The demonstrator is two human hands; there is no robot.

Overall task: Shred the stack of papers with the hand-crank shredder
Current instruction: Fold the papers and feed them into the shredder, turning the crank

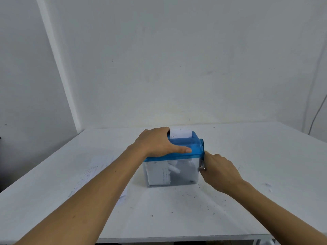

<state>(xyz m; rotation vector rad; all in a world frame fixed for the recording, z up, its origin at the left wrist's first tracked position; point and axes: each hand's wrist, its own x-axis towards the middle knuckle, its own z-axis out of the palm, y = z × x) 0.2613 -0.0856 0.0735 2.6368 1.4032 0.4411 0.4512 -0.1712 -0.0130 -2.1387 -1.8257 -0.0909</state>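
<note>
Left hand (155, 140) clasps the shredder (187, 145), right hand (219, 169) grips its crank (203, 152); clear bin (187, 177) holds paper shreds (159, 172).

The right hand (219, 169) covers the crank knob beside the blue-lidded clear plastic shredder (187, 145), whose top hides the fingertips of the left hand (155, 142).

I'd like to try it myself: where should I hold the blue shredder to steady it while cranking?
Grip the lid from above at its left end, as the left hand does: the top is broad, paper sticks up at the back, and the crank takes the right side.
</note>
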